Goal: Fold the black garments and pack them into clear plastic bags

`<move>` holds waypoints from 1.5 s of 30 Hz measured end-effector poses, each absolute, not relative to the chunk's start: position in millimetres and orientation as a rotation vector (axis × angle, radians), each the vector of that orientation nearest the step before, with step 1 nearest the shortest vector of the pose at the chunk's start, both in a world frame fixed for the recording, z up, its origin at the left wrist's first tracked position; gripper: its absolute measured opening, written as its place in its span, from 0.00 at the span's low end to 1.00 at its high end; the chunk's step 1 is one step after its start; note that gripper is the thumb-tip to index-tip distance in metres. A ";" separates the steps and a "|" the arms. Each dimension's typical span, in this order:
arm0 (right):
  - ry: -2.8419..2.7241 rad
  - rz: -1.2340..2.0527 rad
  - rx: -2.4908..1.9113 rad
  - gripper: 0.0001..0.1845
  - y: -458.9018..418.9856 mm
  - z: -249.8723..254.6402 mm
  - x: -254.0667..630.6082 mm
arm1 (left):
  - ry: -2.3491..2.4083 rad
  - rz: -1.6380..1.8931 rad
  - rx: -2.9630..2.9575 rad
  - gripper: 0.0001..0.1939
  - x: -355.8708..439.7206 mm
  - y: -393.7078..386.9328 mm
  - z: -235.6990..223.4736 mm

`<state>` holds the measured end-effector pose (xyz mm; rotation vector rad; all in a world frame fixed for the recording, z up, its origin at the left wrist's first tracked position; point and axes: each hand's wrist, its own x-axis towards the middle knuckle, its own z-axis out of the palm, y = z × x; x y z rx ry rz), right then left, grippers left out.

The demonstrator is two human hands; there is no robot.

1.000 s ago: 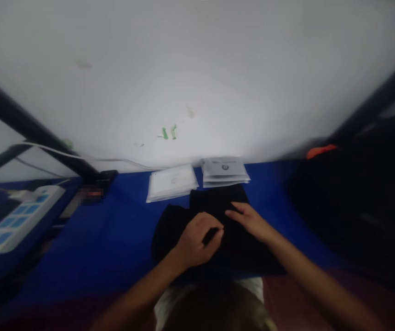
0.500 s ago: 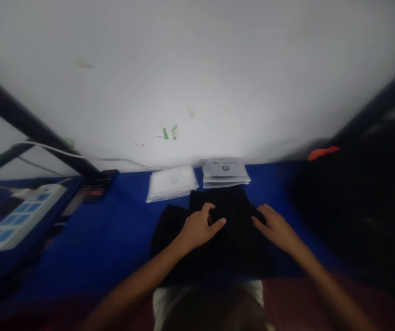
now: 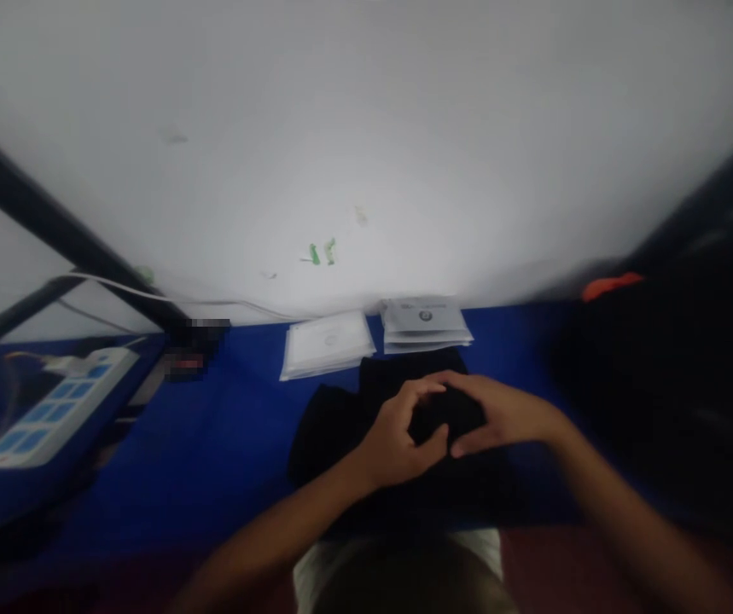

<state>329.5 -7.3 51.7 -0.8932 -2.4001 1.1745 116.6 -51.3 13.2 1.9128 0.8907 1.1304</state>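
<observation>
A black garment (image 3: 328, 435) lies on the blue tabletop in front of me, its dark folds hard to tell apart. My left hand (image 3: 408, 435) is closed with curved fingers around a bunched part of it. From the other side my right hand (image 3: 494, 414) holds the same bunch, its fingertips close to those of my left hand. Between the hands the cloth bulges up. What the fingers cover underneath is hidden.
Behind the garment lie a stack of white packets (image 3: 328, 341) and a stack of grey printed packets (image 3: 427, 322). A power strip (image 3: 62, 409) sits at the left, with a white cable (image 3: 129, 290) along the wall. A large dark mass (image 3: 686, 384) fills the right side.
My right hand has moved left from the garment's right side to meet my left hand, bringing cloth with it. The view has shifted slightly.
</observation>
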 end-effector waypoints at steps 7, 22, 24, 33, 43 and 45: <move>-2.151 1.936 -0.883 0.22 14.6 31.2 312.5 | 1.151 1.280 1.710 0.18 91.9 -30.7 15.3; -1.492 2.007 -1.194 0.20 -11.7 -16.4 324.1 | 1.794 0.260 2.578 0.11 -26.9 59.5 -27.5; -1.446 2.006 -1.209 0.20 -13.8 -18.0 326.4 | 1.765 0.187 2.583 0.09 -30.4 60.5 -27.1; -1.404 2.006 -1.219 0.21 -19.0 -29.0 327.2 | 1.787 0.127 2.561 0.14 -42.1 62.9 -29.3; -1.338 2.022 -1.177 0.21 -18.0 -29.1 326.5 | 1.687 0.229 2.694 0.17 -43.5 47.2 -25.3; -1.300 2.024 -1.184 0.22 -17.6 -28.1 325.8 | 1.672 0.233 2.745 0.16 -44.2 45.6 -25.4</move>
